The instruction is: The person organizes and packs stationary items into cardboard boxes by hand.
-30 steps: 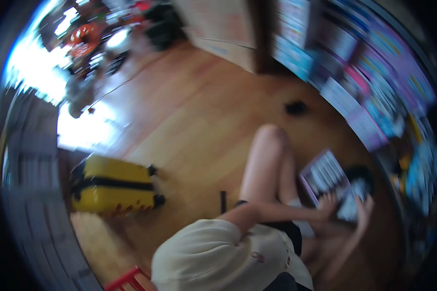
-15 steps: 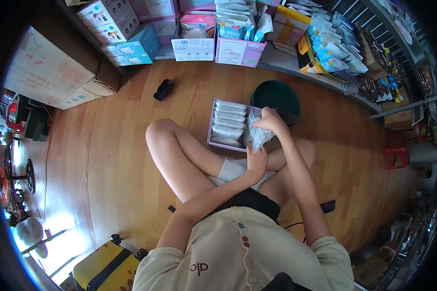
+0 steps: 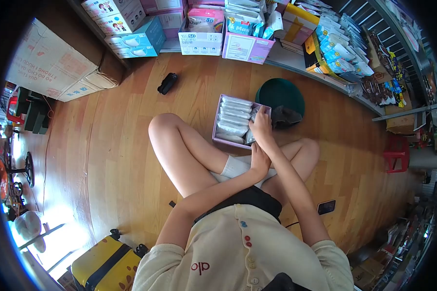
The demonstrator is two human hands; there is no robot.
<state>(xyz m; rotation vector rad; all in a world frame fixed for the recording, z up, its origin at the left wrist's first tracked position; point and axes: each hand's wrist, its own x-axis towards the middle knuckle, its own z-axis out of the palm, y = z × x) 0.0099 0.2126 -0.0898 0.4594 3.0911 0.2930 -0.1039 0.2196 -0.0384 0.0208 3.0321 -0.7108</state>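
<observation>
A shallow lilac box (image 3: 215, 118) stands on the floor in front of my crossed legs. A row of flat, clear-wrapped white packets (image 3: 234, 118) fills its left part. At the right side of the box lies a loose silvery plastic packet (image 3: 250, 137), largely covered by my right hand. My right hand (image 3: 261, 127) reaches down into the box with fingers bent onto this packet. My left hand (image 3: 260, 161) is at the near right corner of the box, fingers curled at its rim; the fingertips are partly hidden.
A dark green round bin (image 3: 280, 92) with a dark bag (image 3: 285, 116) over its edge stands just beyond the box. Farther left lies a small black object (image 3: 167, 83). Stocked cartons (image 3: 201, 43) line the back shelf. A phone (image 3: 326, 207) lies by my right side, a yellow suitcase (image 3: 104, 266) behind left.
The silvery packet has gone from above the right part of the box down into it. My right hand has moved slightly left with it; my left hand has shifted to the box's near rim.
</observation>
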